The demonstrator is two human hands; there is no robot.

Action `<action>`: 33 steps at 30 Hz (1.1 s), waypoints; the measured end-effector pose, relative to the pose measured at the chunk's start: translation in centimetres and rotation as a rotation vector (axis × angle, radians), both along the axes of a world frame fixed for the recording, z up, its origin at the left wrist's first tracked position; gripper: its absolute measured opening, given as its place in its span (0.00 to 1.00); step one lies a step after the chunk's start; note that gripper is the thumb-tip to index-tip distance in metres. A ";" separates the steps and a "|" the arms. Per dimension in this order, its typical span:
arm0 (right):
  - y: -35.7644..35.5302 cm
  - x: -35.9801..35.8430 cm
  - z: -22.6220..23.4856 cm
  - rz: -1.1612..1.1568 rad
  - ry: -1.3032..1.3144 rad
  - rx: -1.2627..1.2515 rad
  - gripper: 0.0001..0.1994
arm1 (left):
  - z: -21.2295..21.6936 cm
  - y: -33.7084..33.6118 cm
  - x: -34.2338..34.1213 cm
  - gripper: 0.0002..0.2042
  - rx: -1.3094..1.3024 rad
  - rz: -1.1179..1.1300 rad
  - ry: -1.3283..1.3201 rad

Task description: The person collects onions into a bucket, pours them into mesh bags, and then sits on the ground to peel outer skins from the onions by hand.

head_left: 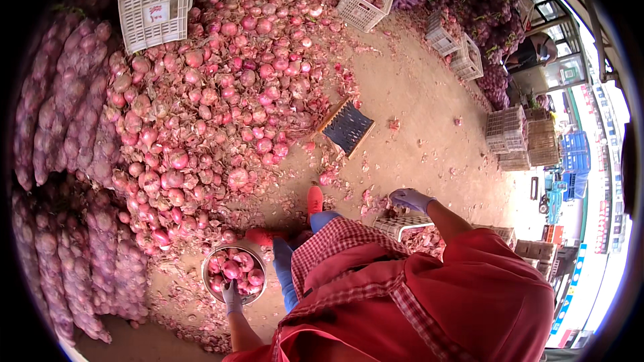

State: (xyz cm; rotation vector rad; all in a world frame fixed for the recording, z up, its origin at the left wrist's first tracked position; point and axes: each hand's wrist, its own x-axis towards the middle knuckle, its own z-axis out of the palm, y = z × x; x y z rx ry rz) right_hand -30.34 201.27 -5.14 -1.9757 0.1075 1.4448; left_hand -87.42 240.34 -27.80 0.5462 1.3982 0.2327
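My left hand [232, 295], in a greyish-purple glove, reaches over the near rim of a round metal basin [264, 283]. Its fingers lie among the peeled-looking pink-red onions [231, 269] inside; whether they close on one is too small to make out. Out to the right, my gloved right hand [410, 199] is held away from my body with its fingers stretched out, and nothing shows in it. Below that hand stands a pale plastic crate [397, 225] holding red onions or skins, partly hidden by my red clothing and checked apron.
A large heap of onions [221, 100] spreads ahead and left. Full mesh sacks [64, 107] are stacked at the left edge. A small wooden-framed stool [347, 127] stands ahead. White crates [365, 1] stand farther off, with brown crates [506, 131] at right. Loose skins litter the floor.
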 end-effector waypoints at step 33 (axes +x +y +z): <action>-34.2 -15.4 -4.0 -1.147 -0.074 0.011 0.05 | 30.8 -9.1 60.1 0.04 0.261 -1.475 -0.105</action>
